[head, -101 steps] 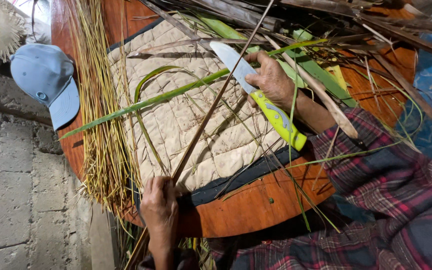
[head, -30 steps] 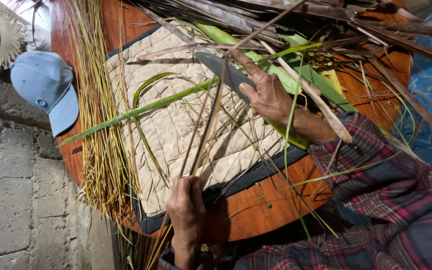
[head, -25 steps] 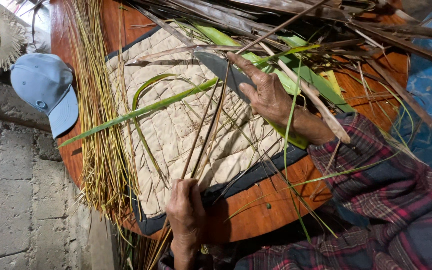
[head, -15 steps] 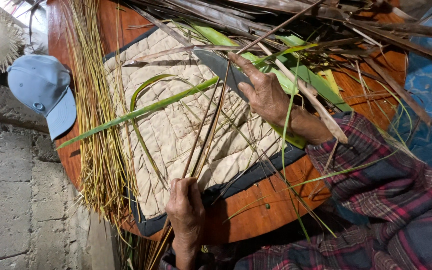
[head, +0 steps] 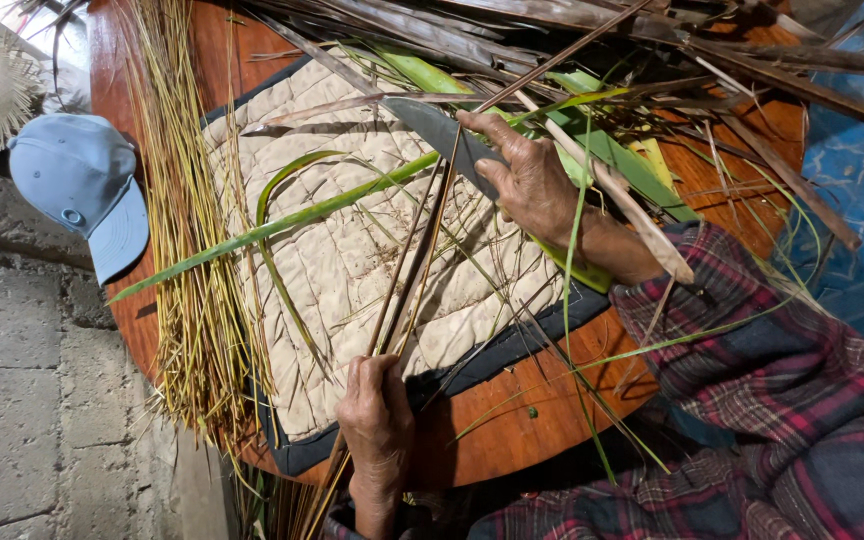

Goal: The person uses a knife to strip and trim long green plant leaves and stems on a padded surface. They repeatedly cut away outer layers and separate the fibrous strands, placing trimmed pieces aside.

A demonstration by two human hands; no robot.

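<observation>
Left hand [head: 377, 415] gripped the lower ends of thin brown stems [head: 417, 260] over the quilted pad [head: 342, 260] on the tabletop [head: 552, 400]; right hand [head: 527, 175] clasped a knife [head: 442, 130], blade laid against them.

**One view, from my head**

The single camera sits on my head, looking steeply down and close over my hands [head: 452, 310] onto the round wooden desk [head: 542, 420], its frame rolled sideways, concrete floor [head: 22, 400] at the left edge.
</observation>
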